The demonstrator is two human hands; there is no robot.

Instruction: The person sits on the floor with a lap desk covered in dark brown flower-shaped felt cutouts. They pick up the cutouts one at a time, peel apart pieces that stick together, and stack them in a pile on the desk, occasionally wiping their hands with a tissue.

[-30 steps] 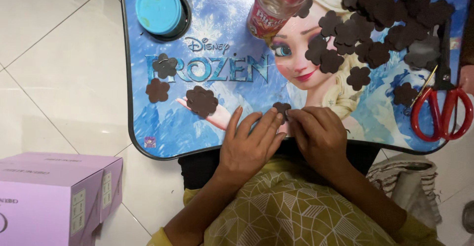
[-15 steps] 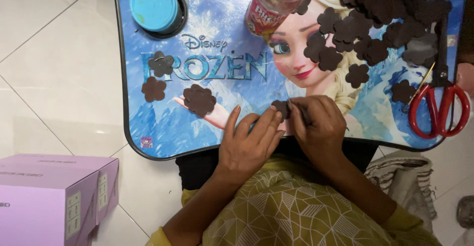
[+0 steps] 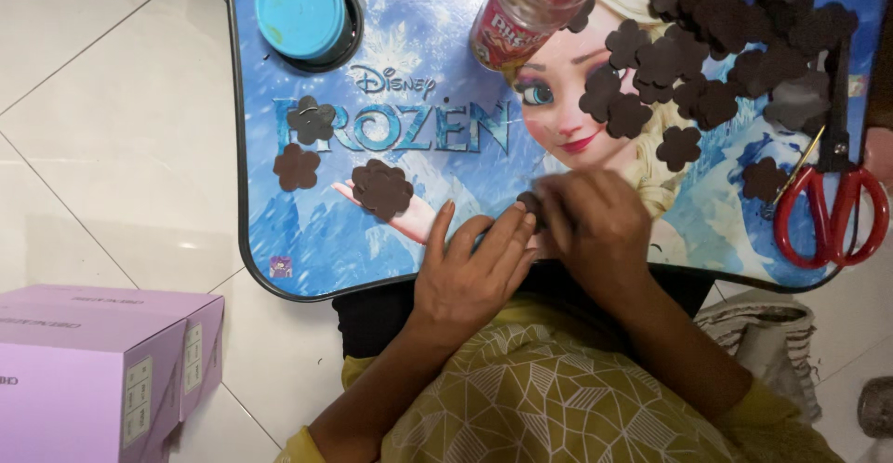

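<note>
Shifted leftward, both hands' fingertips (image 3: 549, 205) pinch brown cutout (image 3: 530, 206).

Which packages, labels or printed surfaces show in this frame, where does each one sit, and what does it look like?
Purple boxes: floor, lower left; rectangular, with small pale labels on the ends.
Tube can: top centre of the table; round, red printed wrapper, clear top.
Tub: table's top left; round, turquoise lid.
Lap table: blue printed cartoon picture, dark rim.
Small sticker: table's lower left corner; square, purplish.
</note>
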